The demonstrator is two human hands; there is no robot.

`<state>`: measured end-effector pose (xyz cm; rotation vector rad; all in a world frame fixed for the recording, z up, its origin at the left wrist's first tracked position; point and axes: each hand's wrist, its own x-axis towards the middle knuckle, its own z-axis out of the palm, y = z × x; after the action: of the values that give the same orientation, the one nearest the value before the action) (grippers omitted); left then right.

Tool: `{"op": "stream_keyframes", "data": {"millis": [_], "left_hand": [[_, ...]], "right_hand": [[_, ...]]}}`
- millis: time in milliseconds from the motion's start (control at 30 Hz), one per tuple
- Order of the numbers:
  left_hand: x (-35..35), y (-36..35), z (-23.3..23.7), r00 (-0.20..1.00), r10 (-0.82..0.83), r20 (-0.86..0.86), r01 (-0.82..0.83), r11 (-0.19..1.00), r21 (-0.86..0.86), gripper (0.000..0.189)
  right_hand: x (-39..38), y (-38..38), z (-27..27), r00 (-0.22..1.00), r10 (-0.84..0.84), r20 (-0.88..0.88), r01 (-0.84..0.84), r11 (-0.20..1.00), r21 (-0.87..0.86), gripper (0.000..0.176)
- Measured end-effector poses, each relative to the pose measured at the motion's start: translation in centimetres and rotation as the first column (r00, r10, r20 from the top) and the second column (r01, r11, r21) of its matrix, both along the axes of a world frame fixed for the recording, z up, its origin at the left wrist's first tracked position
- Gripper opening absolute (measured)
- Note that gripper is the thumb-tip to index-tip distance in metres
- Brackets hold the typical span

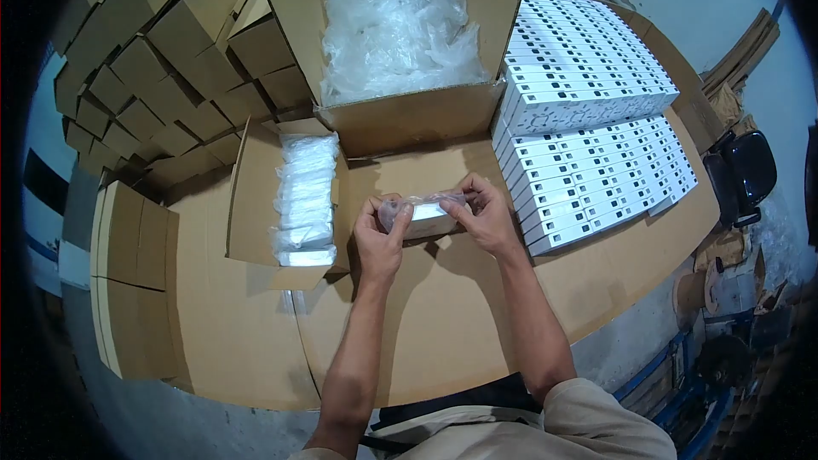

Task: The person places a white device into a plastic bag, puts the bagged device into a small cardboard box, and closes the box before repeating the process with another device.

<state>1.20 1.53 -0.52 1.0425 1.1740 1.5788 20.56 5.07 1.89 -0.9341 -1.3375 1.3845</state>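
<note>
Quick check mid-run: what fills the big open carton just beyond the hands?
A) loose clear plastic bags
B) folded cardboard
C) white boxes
A: the big carton is heaped with crumpled clear plastic bags, while the left hand and right hand grip a bagged white box in front of it.

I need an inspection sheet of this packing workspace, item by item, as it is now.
surface: table covered with brown cardboard sheets.
job's things: small white box in a clear plastic bag; small open carton of bagged white boxes; large open carton of clear plastic bags.
clutter: rows of white boxes at the right; stacked brown cartons at the left.
grips: left hand and right hand both pinch the bagged box.
cables: nothing seen.
surroundings: black chair, grey floor.
</note>
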Motion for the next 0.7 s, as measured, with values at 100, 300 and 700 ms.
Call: {"op": "stream_keyframes", "data": {"millis": [100,300,700], "left_hand": [[0.3,0.2,0.1,1.000,0.029,0.004,-0.029,1.000,-0.014,0.023],[0.2,0.4,-0.4,0.998,0.054,-0.030,-0.055,0.998,-0.024,0.028],[0.4,0.3,-0.1,0.997,0.063,-0.051,-0.062,0.998,0.018,0.031]], "right_hand": [[-0.6,-0.3,0.7,0.975,0.100,-0.198,-0.055,0.974,0.219,0.025],[1.0,-0.1,1.0,0.964,0.122,0.235,-0.200,0.917,0.344,0.023],[0.5,-0.2,1.1,0.952,0.062,0.301,-0.136,0.963,0.232,0.032]]}}
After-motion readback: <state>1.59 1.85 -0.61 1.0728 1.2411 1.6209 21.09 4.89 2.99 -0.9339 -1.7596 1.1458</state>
